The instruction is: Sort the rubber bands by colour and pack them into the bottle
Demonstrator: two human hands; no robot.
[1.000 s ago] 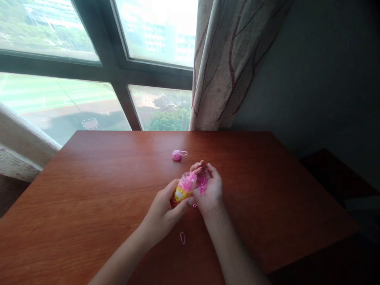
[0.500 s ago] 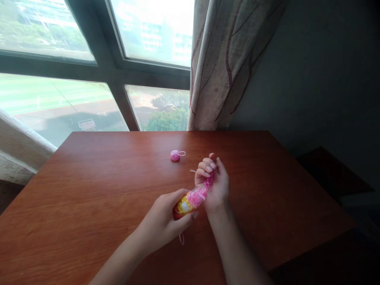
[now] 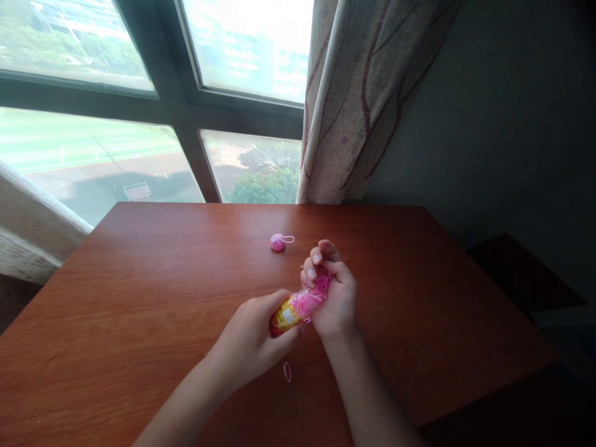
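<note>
My left hand [image 3: 254, 338] is wrapped round a small clear container [image 3: 287, 315] filled with yellow, red and pink rubber bands, with a white label on its side. The container is tilted, its pink end against my right palm. My right hand [image 3: 336, 298] faces palm up, fingers curled over a clump of pink rubber bands [image 3: 322, 285]. Beyond them a round pink lid [image 3: 278, 243] sits on the table with a loop of pale pink band on it. One loose pale pink rubber band [image 3: 287, 372] lies below my left hand.
The brown wooden table [image 3: 153, 279] stands against a dark-framed window [image 3: 184, 112]. A patterned curtain [image 3: 354, 105] hangs behind the table, with a dark wall to its right. Another curtain [image 3: 32, 217] is at the left.
My right hand has curled its fingers and drawn in against the container's end. More pink bands now show in the palm. The view has shifted slightly.
</note>
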